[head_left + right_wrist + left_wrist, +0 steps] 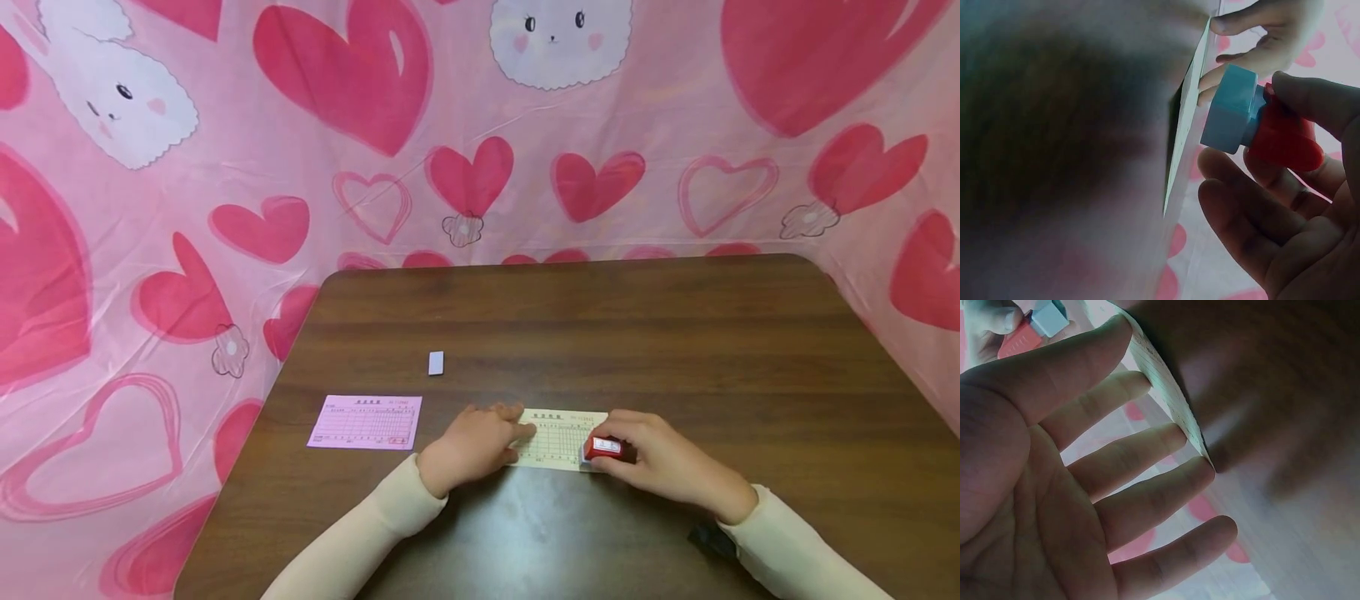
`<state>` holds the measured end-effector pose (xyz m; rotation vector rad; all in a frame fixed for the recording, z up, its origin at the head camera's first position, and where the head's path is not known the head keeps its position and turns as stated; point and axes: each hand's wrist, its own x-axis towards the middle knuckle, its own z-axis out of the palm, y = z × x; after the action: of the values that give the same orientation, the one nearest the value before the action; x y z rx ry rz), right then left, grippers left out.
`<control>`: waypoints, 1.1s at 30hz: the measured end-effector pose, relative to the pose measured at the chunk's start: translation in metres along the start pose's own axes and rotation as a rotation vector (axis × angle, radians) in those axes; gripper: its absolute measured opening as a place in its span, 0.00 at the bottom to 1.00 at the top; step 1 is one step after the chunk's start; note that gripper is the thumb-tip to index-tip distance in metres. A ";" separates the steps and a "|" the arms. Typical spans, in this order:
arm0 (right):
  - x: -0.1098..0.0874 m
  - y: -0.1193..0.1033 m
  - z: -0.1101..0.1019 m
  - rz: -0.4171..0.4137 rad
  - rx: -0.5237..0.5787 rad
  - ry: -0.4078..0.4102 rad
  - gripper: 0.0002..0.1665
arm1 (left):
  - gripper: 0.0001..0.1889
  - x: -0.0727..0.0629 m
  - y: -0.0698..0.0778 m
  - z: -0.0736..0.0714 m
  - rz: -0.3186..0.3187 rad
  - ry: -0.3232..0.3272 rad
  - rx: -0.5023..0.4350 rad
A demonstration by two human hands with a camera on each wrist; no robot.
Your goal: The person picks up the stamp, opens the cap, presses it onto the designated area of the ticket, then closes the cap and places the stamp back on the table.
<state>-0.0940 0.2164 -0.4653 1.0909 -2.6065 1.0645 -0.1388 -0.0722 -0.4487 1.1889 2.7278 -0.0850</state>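
A pale yellow printed slip (553, 440) lies on the table between both hands. My left hand (478, 443) rests on its left end, and the fingers (1147, 494) look fairly straight with their tips at the paper in the left wrist view. With thumb and fingers, my right hand (663, 458) grips a red stamp (604, 447) close over the slip's lower right part. In the right wrist view the stamp's pale blue-grey base (1229, 112) faces the paper, with the red handle (1285, 137) between thumb and fingers.
To the left lies a pink printed slip (364, 422) with a red mark at its lower right corner. A small white block (436, 363) sits farther back. Something black (712, 542) is by the right sleeve. Pink heart-patterned cloth (480, 100) hangs behind the brown table (600, 333).
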 end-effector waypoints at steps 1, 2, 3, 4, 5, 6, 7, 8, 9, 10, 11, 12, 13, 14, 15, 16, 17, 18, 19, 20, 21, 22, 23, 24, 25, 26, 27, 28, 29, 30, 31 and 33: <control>0.000 -0.001 0.000 0.001 -0.008 -0.008 0.15 | 0.23 0.000 0.000 0.000 -0.002 0.000 -0.003; 0.000 -0.001 0.000 0.002 -0.016 -0.015 0.15 | 0.23 0.000 0.001 0.000 -0.003 0.000 -0.005; 0.001 -0.001 0.001 -0.001 -0.022 -0.018 0.15 | 0.23 -0.001 0.001 0.000 -0.005 0.000 -0.006; 0.001 -0.002 0.001 -0.002 -0.027 -0.019 0.15 | 0.23 -0.001 0.001 0.000 -0.005 0.003 -0.006; 0.001 -0.001 0.002 -0.004 -0.030 -0.020 0.15 | 0.23 -0.001 0.001 0.000 -0.005 0.007 -0.006; 0.001 -0.001 0.003 -0.004 -0.032 -0.021 0.15 | 0.23 -0.001 0.002 0.001 -0.005 0.009 -0.005; 0.001 -0.001 0.003 -0.005 -0.037 -0.021 0.15 | 0.23 -0.001 0.002 0.000 -0.003 0.012 -0.004; 0.001 -0.001 0.004 -0.006 -0.040 -0.021 0.15 | 0.23 -0.002 0.002 0.000 -0.001 0.015 -0.001; 0.001 -0.001 0.004 -0.004 -0.044 -0.022 0.15 | 0.23 -0.002 0.002 0.000 0.001 0.018 0.000; 0.001 -0.001 0.004 0.002 -0.048 -0.025 0.15 | 0.23 -0.002 0.002 0.000 0.003 0.020 -0.001; 0.001 -0.001 0.004 0.009 -0.054 -0.030 0.15 | 0.22 -0.002 0.002 0.000 0.004 0.021 0.000; 0.001 -0.001 0.004 0.016 -0.058 -0.036 0.14 | 0.22 -0.003 0.002 0.000 0.006 0.021 0.000; 0.002 -0.001 0.004 0.023 -0.064 -0.041 0.14 | 0.22 -0.003 0.002 0.000 0.008 0.023 0.001; 0.002 -0.001 0.004 0.030 -0.066 -0.048 0.14 | 0.22 -0.003 0.002 -0.001 0.009 0.023 0.003; 0.002 -0.002 0.004 0.036 -0.069 -0.053 0.14 | 0.22 -0.003 0.002 -0.001 0.009 0.023 0.003; 0.002 -0.002 0.004 0.040 -0.074 -0.057 0.14 | 0.21 -0.003 0.002 -0.001 0.011 0.022 0.004; 0.002 -0.002 0.004 0.044 -0.076 -0.061 0.14 | 0.21 -0.003 0.002 -0.001 0.010 0.021 0.007; 0.003 -0.002 0.004 0.047 -0.079 -0.063 0.13 | 0.21 -0.003 0.002 -0.001 0.010 0.020 0.006; 0.003 -0.003 0.004 0.051 -0.081 -0.067 0.13 | 0.21 -0.003 0.002 -0.001 0.008 0.017 0.004; 0.003 -0.003 0.004 0.054 -0.082 -0.072 0.13 | 0.21 -0.003 0.002 -0.002 0.006 0.015 0.002; 0.003 -0.003 0.004 0.058 -0.082 -0.076 0.13 | 0.22 -0.003 0.002 -0.002 0.005 0.012 0.000; 0.003 -0.003 0.004 0.063 -0.083 -0.080 0.12 | 0.21 -0.003 0.002 -0.001 0.005 0.009 -0.001; 0.003 -0.003 0.003 0.068 -0.081 -0.086 0.12 | 0.22 -0.003 0.002 -0.001 0.004 0.008 0.000; 0.003 -0.004 0.003 0.072 -0.081 -0.089 0.12 | 0.22 -0.003 0.001 -0.001 0.005 0.007 -0.001; 0.003 -0.004 0.003 0.075 -0.082 -0.094 0.11 | 0.22 -0.003 0.001 -0.001 0.007 0.007 -0.001; 0.003 -0.004 0.003 0.078 -0.083 -0.096 0.11 | 0.21 -0.003 0.001 -0.001 0.008 0.008 0.000; 0.003 -0.004 0.003 0.079 -0.085 -0.097 0.11 | 0.21 -0.003 0.001 0.000 0.010 0.009 0.000; 0.003 -0.004 0.003 0.079 -0.087 -0.098 0.11 | 0.21 -0.003 0.001 0.000 0.013 0.012 0.002; 0.003 -0.004 0.003 0.078 -0.089 -0.098 0.10 | 0.21 -0.003 0.000 0.000 0.015 0.015 0.002; 0.003 -0.004 0.003 0.076 -0.092 -0.098 0.10 | 0.21 -0.002 0.000 0.001 0.017 0.018 0.003; 0.003 -0.004 0.003 0.074 -0.093 -0.097 0.10 | 0.20 -0.002 0.000 0.001 0.019 0.021 0.005; 0.004 -0.003 0.003 0.069 -0.093 -0.095 0.11 | 0.20 -0.002 -0.001 0.002 0.023 0.026 0.012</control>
<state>-0.0941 0.2103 -0.4644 1.0628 -2.7563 0.9145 -0.1376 -0.0745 -0.4499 1.2325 2.7392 -0.0842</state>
